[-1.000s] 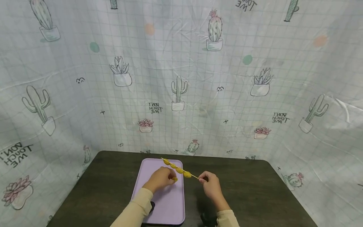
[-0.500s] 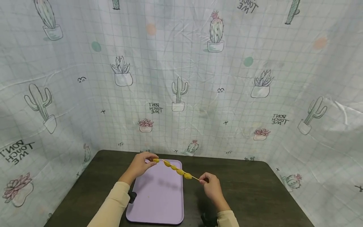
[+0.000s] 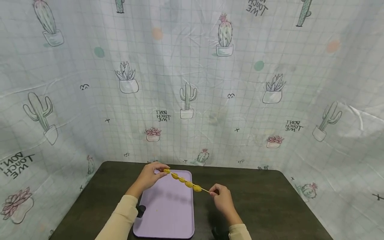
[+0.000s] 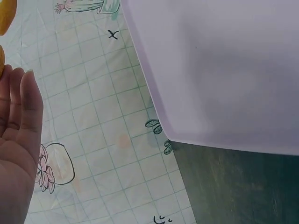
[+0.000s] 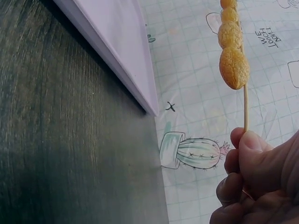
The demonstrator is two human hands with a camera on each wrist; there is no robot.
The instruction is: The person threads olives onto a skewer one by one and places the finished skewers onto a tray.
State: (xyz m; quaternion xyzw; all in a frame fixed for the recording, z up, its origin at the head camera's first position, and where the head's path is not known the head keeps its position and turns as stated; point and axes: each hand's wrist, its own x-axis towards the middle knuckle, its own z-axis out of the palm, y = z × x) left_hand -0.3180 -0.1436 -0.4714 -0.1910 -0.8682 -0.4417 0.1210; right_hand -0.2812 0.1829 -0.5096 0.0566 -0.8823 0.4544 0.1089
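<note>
Lilac tray (image 3: 168, 213) at lower centre on dark wooden table (image 3: 270, 203); cactus-print grid cloth (image 3: 192, 83) fills upper frame, wrapping both sides.

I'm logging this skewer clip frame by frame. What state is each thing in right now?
Skewer: held off the tray at both ends, tilted, loaded with yellow pieces.
Left hand: pinches the end piece at the skewer's far tip.
Right hand: pinches the bare stick end.
Lilac tray: flat on the table, nothing on it.
Dark table: bears the tray.
</note>
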